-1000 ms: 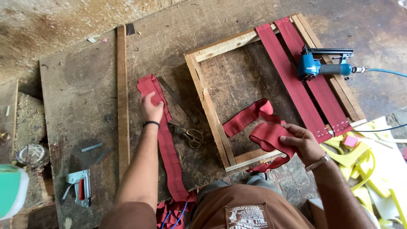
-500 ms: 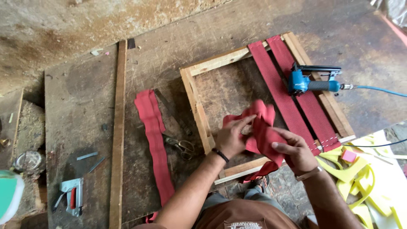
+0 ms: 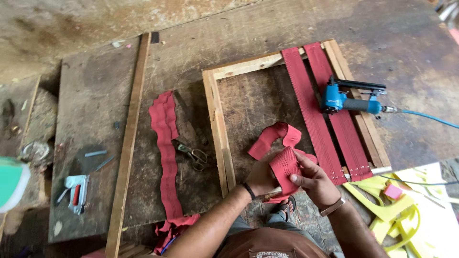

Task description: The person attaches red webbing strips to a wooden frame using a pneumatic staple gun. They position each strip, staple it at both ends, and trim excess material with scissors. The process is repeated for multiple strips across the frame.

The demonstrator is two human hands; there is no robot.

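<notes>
Both hands hold a red webbing strap (image 3: pixel 281 145) over the near side of a wooden frame (image 3: pixel 217 124). My right hand (image 3: pixel 311 179) pinches the folded strap from the right. My left hand (image 3: pixel 260 177) grips it from the left, mostly hidden behind the fabric. Two red straps (image 3: pixel 313 114) are stretched across the frame's right side, with a blue pneumatic stapler (image 3: pixel 346 100) resting on them. A long loose strip of red webbing (image 3: pixel 165 153) lies left of the frame, and scissors (image 3: pixel 191 153) lie beside it.
A long wooden slat (image 3: pixel 129 143) lies left of the loose strip. A hand stapler (image 3: pixel 74 191) sits at the far left. The blue air hose (image 3: pixel 425 117) runs off right. Yellow plastic pieces (image 3: pixel 401 210) are at lower right. The bench is worn wood.
My left hand left the loose strip on the left and came over to the strap held by my right hand. The strap is now folded tighter between both hands.
</notes>
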